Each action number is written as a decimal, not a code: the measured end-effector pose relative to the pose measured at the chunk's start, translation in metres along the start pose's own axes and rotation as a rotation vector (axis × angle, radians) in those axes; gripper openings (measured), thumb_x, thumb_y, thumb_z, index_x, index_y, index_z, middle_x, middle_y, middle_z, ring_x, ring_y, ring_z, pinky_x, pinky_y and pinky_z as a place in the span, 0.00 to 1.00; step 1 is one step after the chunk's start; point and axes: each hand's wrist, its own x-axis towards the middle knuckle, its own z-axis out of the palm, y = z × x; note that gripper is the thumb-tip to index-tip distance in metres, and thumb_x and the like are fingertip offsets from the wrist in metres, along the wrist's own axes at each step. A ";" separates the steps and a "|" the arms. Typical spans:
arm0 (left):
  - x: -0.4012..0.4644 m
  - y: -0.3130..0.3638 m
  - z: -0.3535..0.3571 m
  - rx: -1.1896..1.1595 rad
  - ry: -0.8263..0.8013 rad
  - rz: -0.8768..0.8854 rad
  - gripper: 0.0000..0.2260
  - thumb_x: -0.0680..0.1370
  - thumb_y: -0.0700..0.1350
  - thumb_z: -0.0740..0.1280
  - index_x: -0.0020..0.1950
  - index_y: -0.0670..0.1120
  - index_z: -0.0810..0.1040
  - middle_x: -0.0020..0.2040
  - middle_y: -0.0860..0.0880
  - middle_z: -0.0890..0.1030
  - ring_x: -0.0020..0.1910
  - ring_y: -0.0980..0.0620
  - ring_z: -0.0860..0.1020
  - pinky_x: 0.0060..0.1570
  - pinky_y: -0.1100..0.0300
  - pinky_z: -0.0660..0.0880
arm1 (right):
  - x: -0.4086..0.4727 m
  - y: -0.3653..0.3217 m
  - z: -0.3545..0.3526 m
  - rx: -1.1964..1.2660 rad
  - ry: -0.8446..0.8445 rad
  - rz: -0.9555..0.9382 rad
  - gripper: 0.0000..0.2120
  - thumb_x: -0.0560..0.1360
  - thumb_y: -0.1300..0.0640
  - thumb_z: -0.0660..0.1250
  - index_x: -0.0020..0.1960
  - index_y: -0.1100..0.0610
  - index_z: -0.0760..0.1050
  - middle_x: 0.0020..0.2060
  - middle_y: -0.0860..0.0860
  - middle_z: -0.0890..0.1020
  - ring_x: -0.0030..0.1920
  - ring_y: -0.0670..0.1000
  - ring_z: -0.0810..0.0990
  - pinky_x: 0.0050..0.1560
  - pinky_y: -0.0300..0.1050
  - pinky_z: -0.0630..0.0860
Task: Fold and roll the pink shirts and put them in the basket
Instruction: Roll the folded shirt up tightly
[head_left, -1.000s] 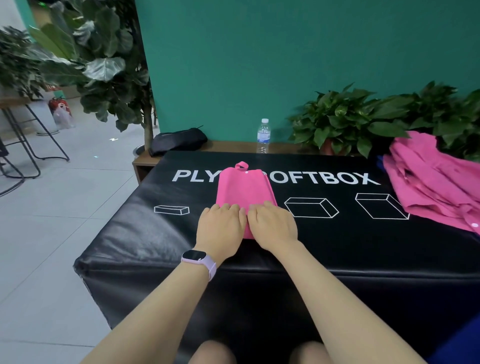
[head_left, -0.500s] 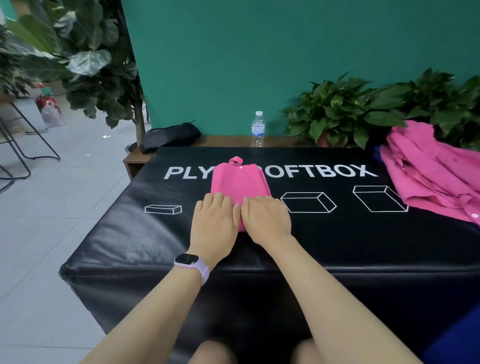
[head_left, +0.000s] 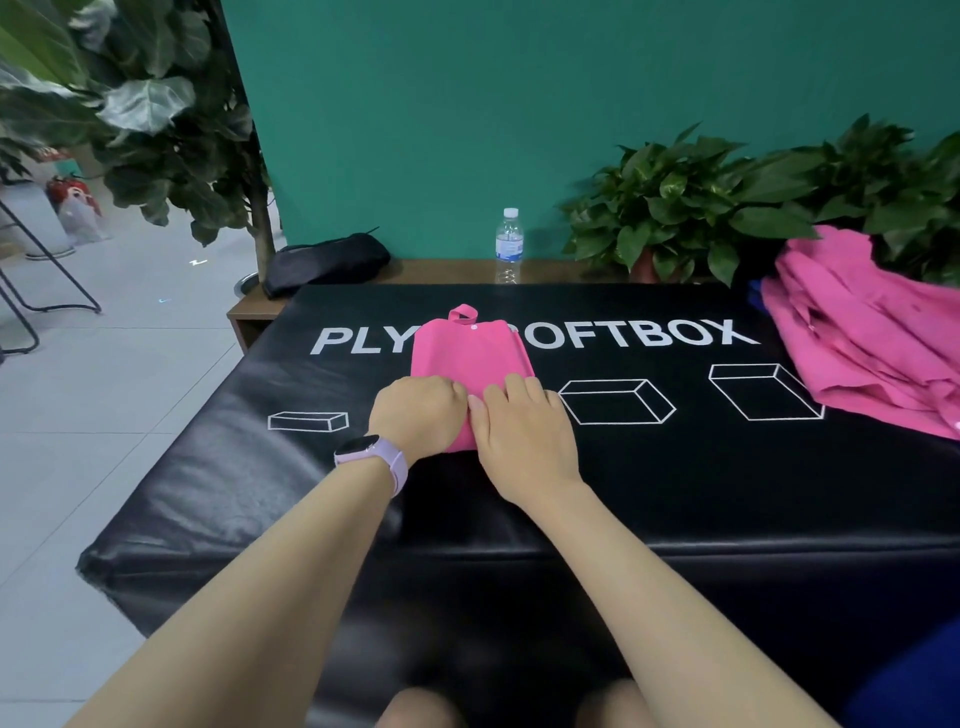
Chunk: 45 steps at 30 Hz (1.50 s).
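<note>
Rolling is the step in hand: my left hand (head_left: 418, 410) and right hand (head_left: 524, 421) sit side by side on the near end of the folded pink shirt (head_left: 470, 353) on the black desk (head_left: 675, 467), fingers curled over the roll. Next I judge I must push it evenly away toward the collar; no basket is in view.

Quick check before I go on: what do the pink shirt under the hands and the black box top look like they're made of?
Pink shirt: soft woven cloth, matte; it folds flat, and a small white button shows near its loop. Exact fibre can't be told.
Black box top: probably vinyl or faux leather, glossy; it shows sheen and wrinkles at the corners.
</note>
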 end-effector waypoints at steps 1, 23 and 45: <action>0.002 0.000 0.001 -0.001 -0.006 0.008 0.09 0.82 0.41 0.55 0.42 0.45 0.68 0.44 0.48 0.78 0.39 0.44 0.72 0.37 0.56 0.66 | 0.003 0.000 0.000 -0.009 -0.020 0.003 0.24 0.85 0.47 0.43 0.48 0.54 0.75 0.45 0.52 0.77 0.47 0.56 0.74 0.50 0.51 0.69; -0.061 0.022 -0.019 -0.019 -0.010 -0.059 0.12 0.80 0.40 0.56 0.37 0.47 0.63 0.36 0.51 0.70 0.36 0.44 0.71 0.34 0.56 0.65 | -0.022 -0.005 -0.026 -0.019 -0.096 -0.092 0.15 0.83 0.56 0.53 0.40 0.52 0.70 0.37 0.51 0.81 0.35 0.56 0.72 0.40 0.49 0.64; -0.059 0.022 -0.008 -0.051 0.100 -0.169 0.08 0.75 0.40 0.49 0.43 0.47 0.66 0.43 0.49 0.77 0.41 0.45 0.70 0.47 0.51 0.72 | -0.034 -0.008 -0.017 -0.019 0.104 -0.036 0.21 0.85 0.48 0.47 0.43 0.54 0.73 0.40 0.52 0.74 0.42 0.55 0.71 0.46 0.52 0.70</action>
